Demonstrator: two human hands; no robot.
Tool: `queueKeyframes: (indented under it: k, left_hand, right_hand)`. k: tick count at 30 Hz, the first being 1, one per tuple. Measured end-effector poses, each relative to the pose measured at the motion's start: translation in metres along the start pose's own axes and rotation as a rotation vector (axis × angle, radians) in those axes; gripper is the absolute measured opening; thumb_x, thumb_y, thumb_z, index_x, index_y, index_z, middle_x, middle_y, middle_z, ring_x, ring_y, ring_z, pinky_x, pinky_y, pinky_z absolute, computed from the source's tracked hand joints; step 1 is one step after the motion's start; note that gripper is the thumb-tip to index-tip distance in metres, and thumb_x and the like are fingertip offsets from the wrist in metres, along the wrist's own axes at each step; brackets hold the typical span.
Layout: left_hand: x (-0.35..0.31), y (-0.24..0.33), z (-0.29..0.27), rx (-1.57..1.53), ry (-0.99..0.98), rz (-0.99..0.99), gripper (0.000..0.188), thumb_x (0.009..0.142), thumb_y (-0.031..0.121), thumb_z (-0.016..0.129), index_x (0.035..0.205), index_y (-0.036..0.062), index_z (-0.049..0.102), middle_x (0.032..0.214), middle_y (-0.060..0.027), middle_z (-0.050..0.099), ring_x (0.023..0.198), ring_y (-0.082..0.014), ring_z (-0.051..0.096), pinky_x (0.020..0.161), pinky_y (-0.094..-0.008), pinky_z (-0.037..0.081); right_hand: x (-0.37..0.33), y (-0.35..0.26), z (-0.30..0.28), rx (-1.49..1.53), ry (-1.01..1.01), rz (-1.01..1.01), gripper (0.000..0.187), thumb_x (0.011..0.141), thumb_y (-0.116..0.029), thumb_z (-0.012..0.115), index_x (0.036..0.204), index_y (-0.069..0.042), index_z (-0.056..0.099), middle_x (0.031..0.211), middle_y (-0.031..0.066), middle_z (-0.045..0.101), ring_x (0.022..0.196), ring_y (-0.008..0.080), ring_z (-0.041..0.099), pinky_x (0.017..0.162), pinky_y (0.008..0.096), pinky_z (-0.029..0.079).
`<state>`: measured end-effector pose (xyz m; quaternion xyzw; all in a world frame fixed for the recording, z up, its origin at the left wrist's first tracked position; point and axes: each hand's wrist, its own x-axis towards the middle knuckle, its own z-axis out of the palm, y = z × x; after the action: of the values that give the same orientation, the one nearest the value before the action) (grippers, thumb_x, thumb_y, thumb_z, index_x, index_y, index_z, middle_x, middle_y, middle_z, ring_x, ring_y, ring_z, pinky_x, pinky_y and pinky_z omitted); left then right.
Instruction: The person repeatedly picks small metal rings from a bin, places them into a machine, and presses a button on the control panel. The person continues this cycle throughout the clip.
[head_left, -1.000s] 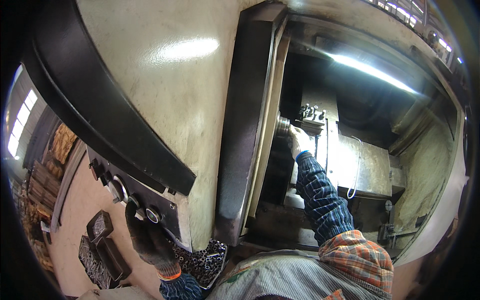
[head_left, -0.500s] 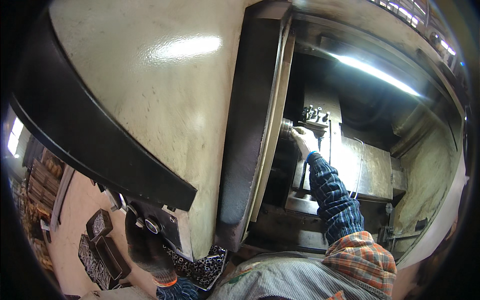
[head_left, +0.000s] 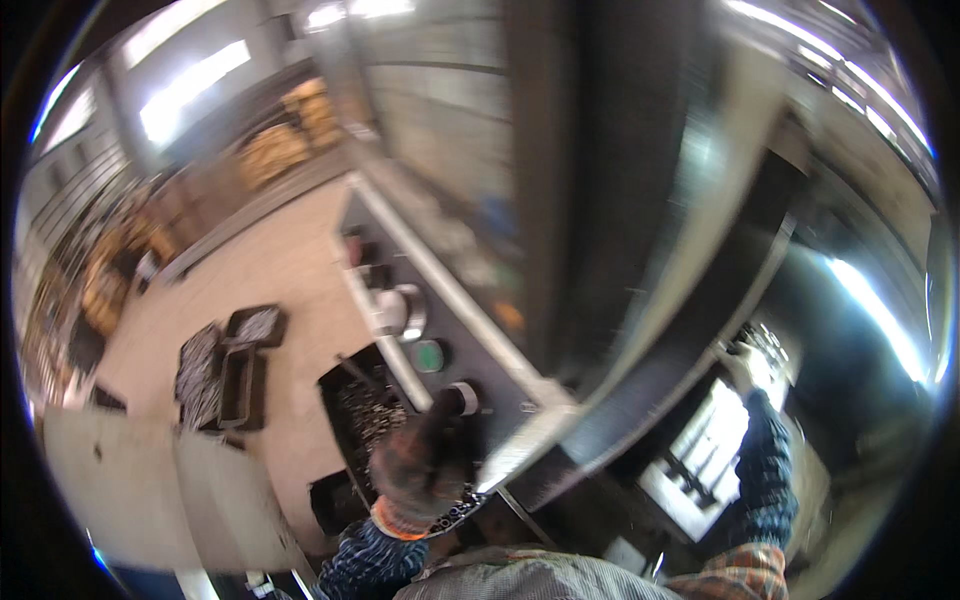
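My left hand [head_left: 425, 465], in a dark glove with an orange cuff, is at the lower end of a black control panel [head_left: 510, 400]. Its fingers reach up to a round pale-rimmed knob or button [head_left: 463, 397]; blur hides whether they grip it. A green button [head_left: 428, 355] sits just above. Inside the lathe-like machine, my right hand [head_left: 742, 370], in a pale glove, is beside a tool holder with several bolts [head_left: 768, 348]. Its fingertips are smeared and partly behind the door edge [head_left: 690, 375], so any held part is hidden.
Under the panel stands a dark bin of small metal parts [head_left: 370, 410]. Farther left on the floor are a black crate [head_left: 240, 390], a smaller crate of parts [head_left: 257, 325] and a heap of metal rods [head_left: 200, 375]. A bright lamp [head_left: 878, 318] lights the machine's inside.
The view has swung left, bringing the control panel and floor crates into fuller sight. My left hand stays by the panel's lower knob. My right hand remains inside the machine, now more blurred.
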<state>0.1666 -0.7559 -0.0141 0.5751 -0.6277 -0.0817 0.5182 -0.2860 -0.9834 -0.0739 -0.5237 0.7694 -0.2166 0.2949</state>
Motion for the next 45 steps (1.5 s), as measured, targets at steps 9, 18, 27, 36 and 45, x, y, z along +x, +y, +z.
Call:
queueKeyframes:
  k: [9,18,27,36,45]
  left_hand:
    - [0.014,0.047,-0.011,0.272,0.004,0.037,0.062,0.078,0.012,0.066,0.139,0.0172,0.055,0.081,-0.0097,0.068,0.066,-0.0276,0.069,0.057,-0.0366,0.056]
    - [0.013,0.055,-0.010,0.332,-0.049,0.005,0.067,0.082,0.017,0.065,0.146,0.0202,0.045,0.095,-0.0100,0.070,0.072,-0.0278,0.070,0.059,-0.0362,0.058]
    - [0.015,0.061,-0.022,0.415,-0.103,0.081,0.061,0.084,0.011,0.065,0.143,0.0147,0.050,0.082,-0.0108,0.070,0.062,-0.0273,0.068,0.055,-0.0350,0.056]
    - [-0.087,0.058,-0.083,0.362,0.042,-0.234,0.054,0.086,0.015,0.066,0.138,0.0227,0.055,0.077,-0.0108,0.068,0.061,-0.0244,0.067,0.053,-0.0370,0.056]
    - [-0.276,0.057,-0.192,0.012,0.566,-0.488,0.050,0.088,-0.002,0.061,0.137,0.0052,0.056,0.104,-0.0035,0.071,0.084,-0.0086,0.063,0.078,-0.0239,0.051]
  right_hand:
    - [0.180,0.024,-0.048,-1.434,0.070,-0.100,0.046,0.070,-0.052,0.075,0.097,-0.015,0.077,0.102,0.0091,0.074,0.101,0.0220,0.069,0.088,0.0387,0.055]
    - [0.210,0.053,-0.030,-0.493,0.148,-0.499,0.038,0.074,-0.019,0.073,0.107,-0.002,0.068,0.109,0.0201,0.069,0.101,0.0361,0.067,0.088,0.0411,0.054]
    - [0.164,0.031,-0.045,-0.829,0.423,-0.206,0.069,0.069,-0.053,0.080,0.113,-0.002,0.065,0.113,0.0220,0.067,0.103,0.0355,0.066,0.087,0.0441,0.054]
    - [0.128,0.065,-0.100,-0.058,0.795,-0.493,0.030,0.093,-0.027,0.053,0.108,-0.003,0.061,0.101,0.0200,0.064,0.092,0.0358,0.064,0.081,0.0406,0.053]
    - [-0.197,-0.090,-0.014,1.092,-0.225,-0.815,0.058,0.077,-0.006,0.058,0.133,0.008,0.051,0.113,0.0148,0.064,0.095,0.0236,0.065,0.090,0.0296,0.052]
